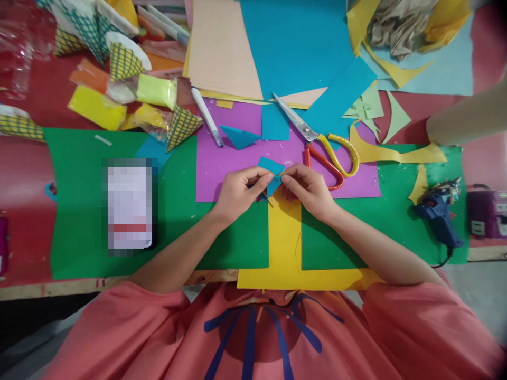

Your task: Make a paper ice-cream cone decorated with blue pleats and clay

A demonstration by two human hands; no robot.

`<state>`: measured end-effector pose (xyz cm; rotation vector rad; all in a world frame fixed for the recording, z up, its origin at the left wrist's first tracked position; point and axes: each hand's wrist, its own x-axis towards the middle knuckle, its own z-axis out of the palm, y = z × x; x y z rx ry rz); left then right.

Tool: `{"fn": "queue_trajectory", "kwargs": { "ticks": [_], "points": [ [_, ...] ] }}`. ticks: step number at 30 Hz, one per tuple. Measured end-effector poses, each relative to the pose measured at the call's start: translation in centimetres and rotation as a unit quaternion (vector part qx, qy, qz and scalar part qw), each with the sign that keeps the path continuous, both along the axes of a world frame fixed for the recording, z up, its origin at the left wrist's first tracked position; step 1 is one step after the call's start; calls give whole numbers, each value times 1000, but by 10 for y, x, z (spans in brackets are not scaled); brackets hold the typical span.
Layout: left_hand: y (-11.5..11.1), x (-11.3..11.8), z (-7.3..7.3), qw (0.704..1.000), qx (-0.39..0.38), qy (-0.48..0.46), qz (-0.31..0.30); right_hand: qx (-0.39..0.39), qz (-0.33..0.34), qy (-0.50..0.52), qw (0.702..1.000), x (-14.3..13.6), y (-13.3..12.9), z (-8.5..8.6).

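Observation:
A small folded piece of blue paper (pixel 271 167) is pinched between my two hands, above the lower edge of a purple sheet (pixel 233 113). My left hand (pixel 242 191) has its thumb and fingers closed on the paper's left side. On the other side, my right hand (pixel 306 189) grips it with thumb and index finger together. Beneath the hands lies yellow paper (pixel 284 232). Scissors (pixel 307 129) with one red and one yellow handle rest just above my right hand, blades pointing up and left. A blue paper scrap (pixel 240 138) lies above my left hand.
A blurred phone-like object (pixel 129 206) lies left on the green sheet (pixel 79 211). A blue glue gun (pixel 439 214) and a pale cylinder (pixel 467 116) are at right. A white pen (pixel 206 113), yellow packets (pixel 97 107) and large paper sheets (pixel 293 47) lie farther back.

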<state>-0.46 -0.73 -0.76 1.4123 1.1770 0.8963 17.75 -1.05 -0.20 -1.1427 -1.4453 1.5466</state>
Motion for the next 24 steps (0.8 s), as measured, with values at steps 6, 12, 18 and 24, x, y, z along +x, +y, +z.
{"fn": "queue_trajectory", "kwargs": {
  "ticks": [6,12,18,24],
  "points": [
    [-1,2,-1,1000,15,10,-3,54,-7,-52,997,1,-2,-3],
    [-1,3,1,999,33,27,-13,73,-7,-56,996,-1,-5,-2],
    [-3,2,2,993,87,80,-26,82,6,-51,995,-1,-5,0],
    [-3,4,3,996,67,59,-18,106,-11,-59,993,0,-5,0]
  ]
}}
